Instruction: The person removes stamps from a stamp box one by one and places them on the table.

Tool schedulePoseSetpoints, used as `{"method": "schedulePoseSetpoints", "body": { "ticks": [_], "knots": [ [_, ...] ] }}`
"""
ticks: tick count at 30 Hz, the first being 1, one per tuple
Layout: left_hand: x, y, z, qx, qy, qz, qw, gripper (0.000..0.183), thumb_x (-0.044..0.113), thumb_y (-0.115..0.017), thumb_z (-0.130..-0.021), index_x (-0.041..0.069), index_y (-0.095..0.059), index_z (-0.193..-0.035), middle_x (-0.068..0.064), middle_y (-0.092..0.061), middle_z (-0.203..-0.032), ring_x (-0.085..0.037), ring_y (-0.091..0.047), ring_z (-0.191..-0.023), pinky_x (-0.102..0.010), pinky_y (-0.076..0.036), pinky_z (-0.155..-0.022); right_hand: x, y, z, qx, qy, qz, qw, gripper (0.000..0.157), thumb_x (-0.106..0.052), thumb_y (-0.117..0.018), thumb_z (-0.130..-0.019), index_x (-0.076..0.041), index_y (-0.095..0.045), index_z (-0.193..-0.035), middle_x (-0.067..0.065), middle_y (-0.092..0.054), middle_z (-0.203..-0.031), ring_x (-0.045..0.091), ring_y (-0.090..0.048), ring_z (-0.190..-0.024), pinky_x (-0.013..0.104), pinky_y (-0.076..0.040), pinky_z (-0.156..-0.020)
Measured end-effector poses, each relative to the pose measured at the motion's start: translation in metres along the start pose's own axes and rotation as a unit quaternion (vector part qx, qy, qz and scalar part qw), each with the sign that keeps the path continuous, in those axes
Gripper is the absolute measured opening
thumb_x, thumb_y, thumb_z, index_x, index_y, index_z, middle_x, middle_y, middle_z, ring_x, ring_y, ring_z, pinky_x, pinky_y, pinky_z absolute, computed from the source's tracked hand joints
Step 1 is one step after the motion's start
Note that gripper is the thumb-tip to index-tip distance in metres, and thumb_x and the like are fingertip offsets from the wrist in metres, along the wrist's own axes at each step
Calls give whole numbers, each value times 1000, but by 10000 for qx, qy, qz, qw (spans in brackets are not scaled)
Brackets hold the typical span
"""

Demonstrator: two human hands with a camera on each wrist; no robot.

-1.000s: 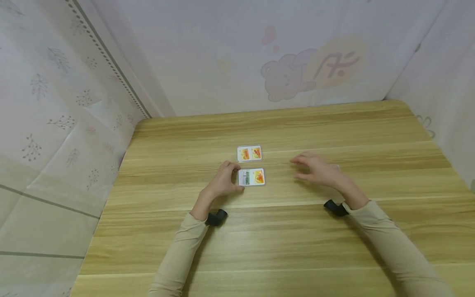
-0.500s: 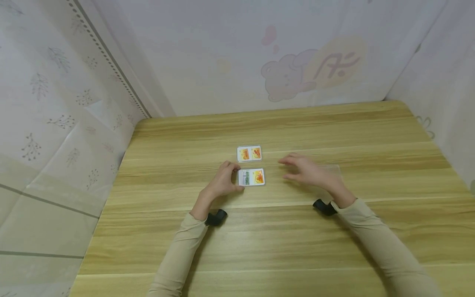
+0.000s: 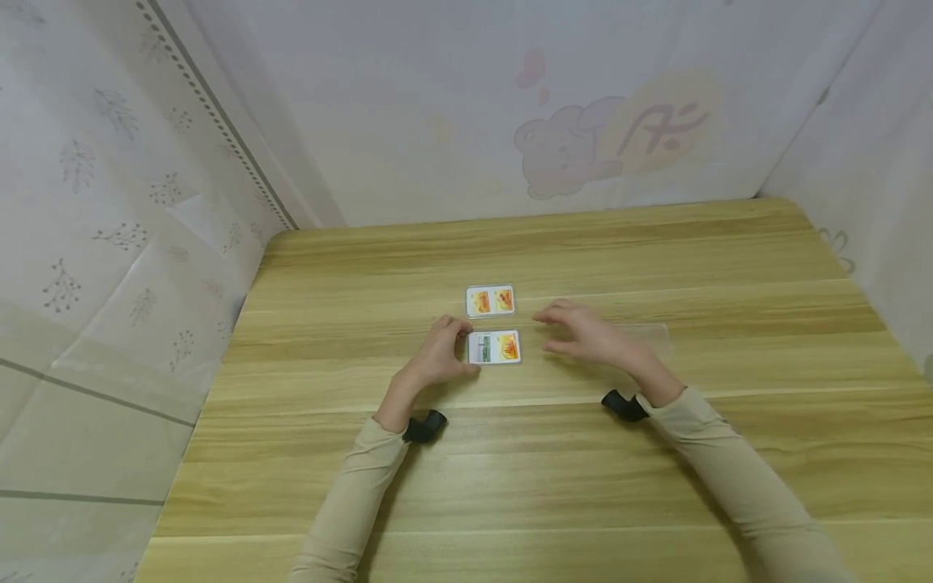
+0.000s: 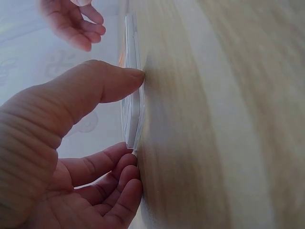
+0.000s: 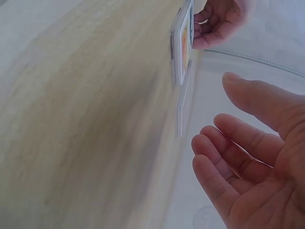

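Note:
In the head view, a flat clear case (image 3: 494, 347) with one green and one orange stamp-like picture lies on the table. My left hand (image 3: 436, 354) grips its left end, thumb on the near edge and fingers at the far one; the left wrist view shows the thumb (image 4: 112, 81) against the case's side. Just beyond lies a similar case (image 3: 490, 300) with two orange pictures. My right hand (image 3: 586, 336) hovers to the right of the near case, fingers loosely bent, holding nothing. In the right wrist view a gap separates its fingers from both cases.
A transparent flat sheet or cover (image 3: 653, 338) lies on the wooden table (image 3: 510, 486), partly hidden behind the right hand and wrist. Patterned curtains (image 3: 408, 121) hang behind the table and along its sides. Each wrist carries a black camera mount (image 3: 425, 427).
My right hand has moved left toward the near case, slowing down, and more of the transparent piece shows behind it. The left hand and both cases have stayed put.

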State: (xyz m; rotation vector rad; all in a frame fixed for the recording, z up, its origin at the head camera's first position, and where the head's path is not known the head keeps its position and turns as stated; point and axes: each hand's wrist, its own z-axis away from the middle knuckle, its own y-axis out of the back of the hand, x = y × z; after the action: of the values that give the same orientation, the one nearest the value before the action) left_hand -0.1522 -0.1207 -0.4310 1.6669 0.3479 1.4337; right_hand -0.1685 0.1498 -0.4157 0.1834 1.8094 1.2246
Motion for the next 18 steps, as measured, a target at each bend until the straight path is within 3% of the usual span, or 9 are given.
{"method": "schedulePoseSetpoints", "body": {
  "ticks": [18],
  "knots": [
    [-1, -1, -2, -18, 18, -2, 10000, 58, 7, -81, -68, -11, -53, -116, -17, -49, -107, -28, -45, -101, -38, -40, -93, -12, -13, -18, -221, -86, -55, 9997, 36, -6, -69, -83, 5, -60, -116, 16, -60, -113, 29, -55, -106, 42, -45, -92]
  ]
}}
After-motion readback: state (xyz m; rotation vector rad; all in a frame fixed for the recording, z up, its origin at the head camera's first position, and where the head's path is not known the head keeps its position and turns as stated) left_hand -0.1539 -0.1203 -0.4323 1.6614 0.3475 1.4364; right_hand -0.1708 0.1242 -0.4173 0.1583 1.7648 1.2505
